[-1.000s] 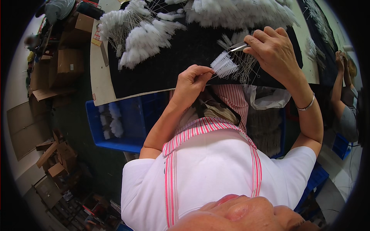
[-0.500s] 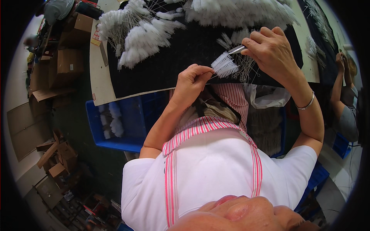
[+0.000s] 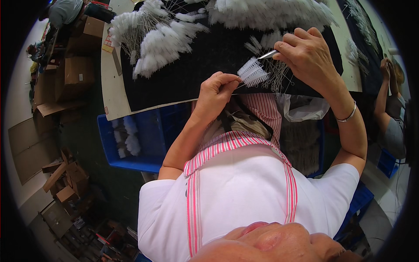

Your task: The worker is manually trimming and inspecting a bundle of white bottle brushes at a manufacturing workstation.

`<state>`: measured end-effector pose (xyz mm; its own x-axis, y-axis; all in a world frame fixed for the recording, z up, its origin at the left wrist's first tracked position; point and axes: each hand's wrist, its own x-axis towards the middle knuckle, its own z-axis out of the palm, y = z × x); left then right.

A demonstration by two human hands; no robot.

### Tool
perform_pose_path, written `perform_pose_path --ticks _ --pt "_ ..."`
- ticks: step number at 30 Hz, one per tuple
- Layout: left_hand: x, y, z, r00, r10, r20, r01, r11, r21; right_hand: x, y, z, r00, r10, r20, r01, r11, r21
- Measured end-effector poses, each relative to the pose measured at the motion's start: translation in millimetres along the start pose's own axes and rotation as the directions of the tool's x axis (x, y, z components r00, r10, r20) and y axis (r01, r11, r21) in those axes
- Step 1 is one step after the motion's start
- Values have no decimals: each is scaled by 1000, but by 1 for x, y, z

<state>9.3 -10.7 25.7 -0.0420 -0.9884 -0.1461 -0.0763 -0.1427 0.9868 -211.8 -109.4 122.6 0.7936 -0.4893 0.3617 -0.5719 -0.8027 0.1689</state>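
A small fan of white wire brushes (image 3: pixel 253 73) spreads over the near edge of the black cloth (image 3: pixel 209 61). My left hand (image 3: pixel 216 92) is closed in a pinch at the fan's left end. In my right hand (image 3: pixel 307 56) is a pair of metal tweezers (image 3: pixel 268 55), gripped between thumb and fingers, the tip pointing left at the fan's upper edge. Whether the tip touches a brush is too small to tell. Just right of the fan, under my right hand, lie several looped wire handles (image 3: pixel 279 77).
White brushes are heaped at the far side (image 3: pixel 270 15), with another pile (image 3: pixel 166 43) to the left. A blue crate (image 3: pixel 131 162) holding white brushes stands below the table's left edge. A clear plastic bag (image 3: pixel 305 109) hangs at the near edge. Another person (image 3: pixel 393 109) sits at the right.
Both hands have barely shifted. The fan of brushes and my left hand sit very slightly further left; the tweezers' tip has moved a little as well.
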Motion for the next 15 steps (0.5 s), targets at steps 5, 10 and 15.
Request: perform_pose_path --ticks 5,10,15 --pt "-1 3 -1 1000 1 -1 -1 1000 7 1 -2 -2 999 -6 -33 6 1000 -9" --pt "-2 3 0 1000 8 6 -8 1000 21 1 -4 -1 999 -12 -44 11 1000 -23" --pt "-4 5 1 1000 -21 19 22 1000 -14 0 -4 -1 1000 -11 -9 11 1000 -20"
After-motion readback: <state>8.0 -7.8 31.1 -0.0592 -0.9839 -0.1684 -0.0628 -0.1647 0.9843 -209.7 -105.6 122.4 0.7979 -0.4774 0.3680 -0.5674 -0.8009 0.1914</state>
